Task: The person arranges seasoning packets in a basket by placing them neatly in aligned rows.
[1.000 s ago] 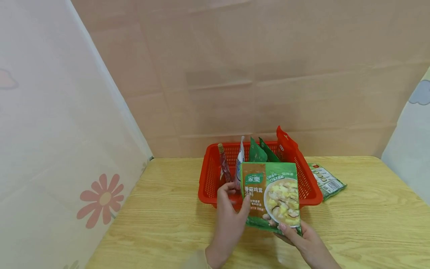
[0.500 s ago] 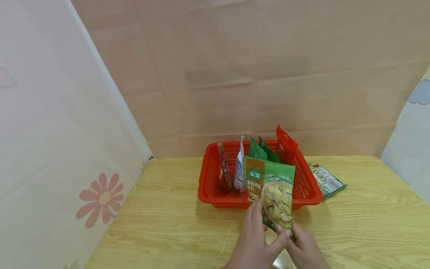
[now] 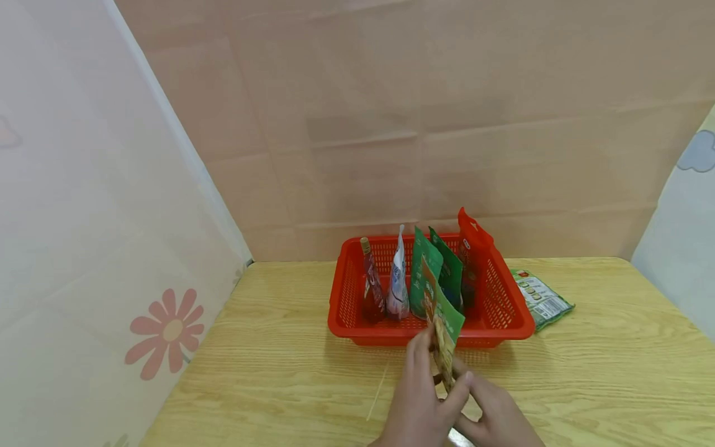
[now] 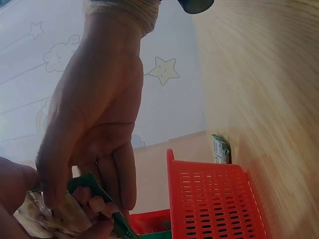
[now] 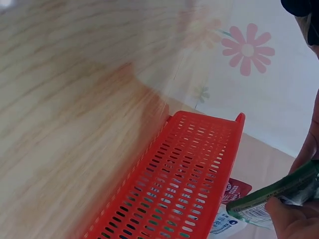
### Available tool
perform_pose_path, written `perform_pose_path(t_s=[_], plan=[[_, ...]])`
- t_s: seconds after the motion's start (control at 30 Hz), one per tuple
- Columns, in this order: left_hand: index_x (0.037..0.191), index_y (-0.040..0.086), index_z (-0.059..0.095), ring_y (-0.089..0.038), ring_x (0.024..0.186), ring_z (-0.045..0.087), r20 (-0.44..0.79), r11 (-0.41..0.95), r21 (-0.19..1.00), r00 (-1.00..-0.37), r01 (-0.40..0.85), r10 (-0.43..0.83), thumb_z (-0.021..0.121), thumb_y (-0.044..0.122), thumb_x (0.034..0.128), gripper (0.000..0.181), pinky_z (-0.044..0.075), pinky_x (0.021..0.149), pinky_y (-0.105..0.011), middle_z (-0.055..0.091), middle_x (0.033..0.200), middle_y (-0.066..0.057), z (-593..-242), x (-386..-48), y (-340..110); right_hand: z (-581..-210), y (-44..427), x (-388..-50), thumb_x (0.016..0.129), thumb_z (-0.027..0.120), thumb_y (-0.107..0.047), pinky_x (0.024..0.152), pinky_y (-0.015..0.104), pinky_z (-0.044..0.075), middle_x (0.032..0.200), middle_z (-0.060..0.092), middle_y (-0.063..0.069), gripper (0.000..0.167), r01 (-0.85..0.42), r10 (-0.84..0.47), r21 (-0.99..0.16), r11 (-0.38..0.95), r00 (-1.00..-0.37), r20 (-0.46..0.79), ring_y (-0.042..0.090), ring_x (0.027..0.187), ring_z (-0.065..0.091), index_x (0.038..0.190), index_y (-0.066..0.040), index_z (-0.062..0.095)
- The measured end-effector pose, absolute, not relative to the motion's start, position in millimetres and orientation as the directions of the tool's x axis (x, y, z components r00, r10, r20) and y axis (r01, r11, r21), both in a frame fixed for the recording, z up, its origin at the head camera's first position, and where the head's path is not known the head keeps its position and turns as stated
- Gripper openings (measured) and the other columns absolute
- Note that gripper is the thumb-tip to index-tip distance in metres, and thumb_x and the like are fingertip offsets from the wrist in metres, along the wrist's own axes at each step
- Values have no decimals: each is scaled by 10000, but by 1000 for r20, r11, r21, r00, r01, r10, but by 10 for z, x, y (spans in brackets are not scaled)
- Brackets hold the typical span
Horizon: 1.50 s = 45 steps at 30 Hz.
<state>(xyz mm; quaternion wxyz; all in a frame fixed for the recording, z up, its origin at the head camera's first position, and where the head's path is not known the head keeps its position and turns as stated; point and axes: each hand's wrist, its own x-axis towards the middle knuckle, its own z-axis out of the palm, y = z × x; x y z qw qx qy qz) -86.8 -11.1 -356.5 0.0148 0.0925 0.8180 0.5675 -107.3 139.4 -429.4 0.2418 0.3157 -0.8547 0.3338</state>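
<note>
A green and brown soup packet (image 3: 447, 323) is held turned nearly edge-on in front of the basket. My left hand (image 3: 416, 391) pinches its left side between thumb and fingers. From the right, my right hand (image 3: 494, 410) grips the packet low down. In the left wrist view, the left thumb lies across the packet's front (image 4: 55, 214). The right wrist view has the packet's green back and barcode (image 5: 269, 204) between the fingers. Behind it, a red plastic basket (image 3: 385, 341) contains a dark red bottle (image 3: 373, 288), a white pouch (image 3: 398, 285), green packets (image 3: 424, 267) and a red bag (image 3: 472, 242).
Another green packet (image 3: 542, 299) lies flat on the wooden table (image 3: 268, 372), right of the basket. A beige sheet (image 3: 357, 124) hangs behind the table. Patterned white sheets (image 3: 112, 186) stand along both sides.
My left hand has moved right and down to take hold of the packet. The packet has turned from facing me to nearly edge-on. The basket's contents stay put.
</note>
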Motion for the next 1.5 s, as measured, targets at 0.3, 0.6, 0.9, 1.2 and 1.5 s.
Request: perform_pose_path(t_s=[0.3, 0.6, 0.9, 1.2, 1.5], plan=[[1419, 104, 349, -225, 1178, 566, 114, 386, 912, -990, 137, 83, 469, 304, 982, 495, 550, 813, -299, 483, 1355, -46, -3568, -887, -175, -4152, 1309, -1014, 771, 778, -360, 860, 0, 410, 1445, 458, -89, 751, -730, -417, -343, 592, -641, 644, -11, 1174, 574, 1422, -167, 458], [1353, 57, 431, -211, 1222, 549, 181, 360, 914, -982, 185, 46, 430, 149, 970, 394, 511, 941, -383, 578, 1322, -75, -3608, -973, -288, -4156, 1344, -1107, 817, 751, -219, 881, 21, 418, 1294, 622, -68, 482, -781, -369, -296, 551, -545, 753, -126, 1172, 512, 1273, -145, 612], [1407, 100, 375, -256, 1286, 511, 118, 269, 954, -991, 129, 56, 415, 82, 937, 473, 477, 996, -406, 516, 1406, -80, -3616, -1000, -303, -4061, 1652, -1365, 819, 737, -181, 927, 254, 490, 1174, 669, 101, 411, -478, -174, -407, 779, -787, 592, 262, 1074, 608, 1198, -69, 623], [1391, 69, 384, -260, 1274, 522, 123, 274, 951, -989, 140, 79, 416, 96, 945, 449, 494, 972, -376, 524, 1396, -96, -3616, -989, -287, -4240, 1853, -1639, 641, 850, -271, 865, 528, 490, 1095, 676, 161, 624, -523, -344, -207, 827, -761, 550, 354, 1025, 613, 1153, 6, 626], [1384, 74, 391, -260, 1244, 547, 106, 290, 949, -991, 127, 86, 421, 120, 944, 444, 507, 946, -365, 534, 1382, -100, -3543, -958, -283, -4170, 1814, -1880, 652, 846, -338, 635, 343, 502, 739, 645, -25, 361, -552, -455, -65, 831, -743, 490, 150, 659, 583, 835, -111, 634]])
